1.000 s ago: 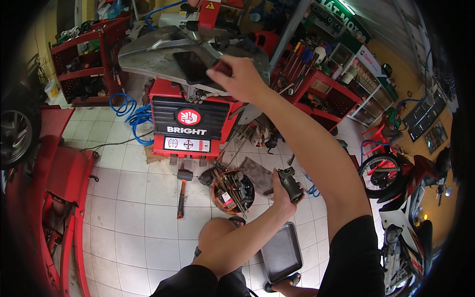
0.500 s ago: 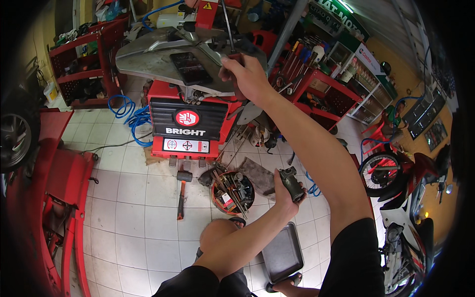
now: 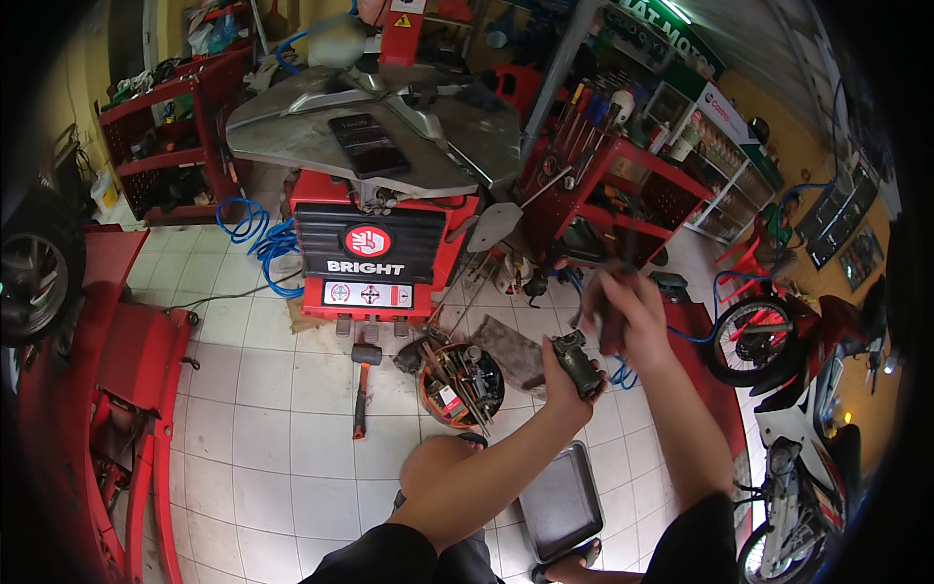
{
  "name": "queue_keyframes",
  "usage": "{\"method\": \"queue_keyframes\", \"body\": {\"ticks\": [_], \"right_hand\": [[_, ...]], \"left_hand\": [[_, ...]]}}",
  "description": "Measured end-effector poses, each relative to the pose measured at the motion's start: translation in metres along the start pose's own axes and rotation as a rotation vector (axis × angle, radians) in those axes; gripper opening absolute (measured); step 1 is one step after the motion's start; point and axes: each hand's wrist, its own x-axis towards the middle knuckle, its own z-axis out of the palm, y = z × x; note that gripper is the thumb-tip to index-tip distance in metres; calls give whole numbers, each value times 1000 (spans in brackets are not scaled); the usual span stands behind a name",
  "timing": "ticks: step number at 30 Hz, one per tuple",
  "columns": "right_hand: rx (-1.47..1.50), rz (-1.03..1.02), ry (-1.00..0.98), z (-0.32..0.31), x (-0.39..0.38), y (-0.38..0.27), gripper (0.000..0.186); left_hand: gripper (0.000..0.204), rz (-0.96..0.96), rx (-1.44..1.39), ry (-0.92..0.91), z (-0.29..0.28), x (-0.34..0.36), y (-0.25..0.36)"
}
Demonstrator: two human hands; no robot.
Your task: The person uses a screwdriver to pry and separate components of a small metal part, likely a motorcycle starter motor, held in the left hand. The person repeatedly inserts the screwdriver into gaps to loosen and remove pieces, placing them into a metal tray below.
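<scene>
My left hand (image 3: 560,389), low in the middle right, is closed around a dark olive metal part (image 3: 582,368) with a cylindrical body. Just above and right of it is my right hand (image 3: 634,313), fingers curled on a dark red-handled tool (image 3: 613,329), blurred by motion. A dark phone (image 3: 362,141) lies on the grey metal turntable (image 3: 268,136) of a red machine (image 3: 438,302). Below my hands a grey metal tray (image 3: 545,526) rests on the floor beside my foot.
A bucket of tools (image 3: 433,399), mallet (image 3: 364,384) and grey cloth (image 3: 506,355) lie on the tiles. Red lift (image 3: 117,370) at left, motorbikes (image 3: 788,457) at right, tool carts (image 3: 156,146) and blue hose (image 3: 258,219) behind.
My right hand has come down and right from the turntable, carrying the red-handled tool to beside my left hand. The left hand has barely moved with the metal part.
</scene>
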Motion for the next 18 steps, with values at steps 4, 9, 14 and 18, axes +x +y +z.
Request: {"method": "queue_keyframes", "body": {"ticks": [4,9,14,18], "right_hand": [[-49,202,124,-69,-119,48,35],[-58,666,479,-121,-279,112,16],[367,759,800,-119,-361,167,13],[756,847,726,-122,-361,132,14]], "left_hand": [[68,15,52,-16,-4,12,-17],[68,-68,215,64,-8,24,-69],[71,-133,526,119,-50,34,-115],[70,-194,700,190,-69,46,-152]]}}
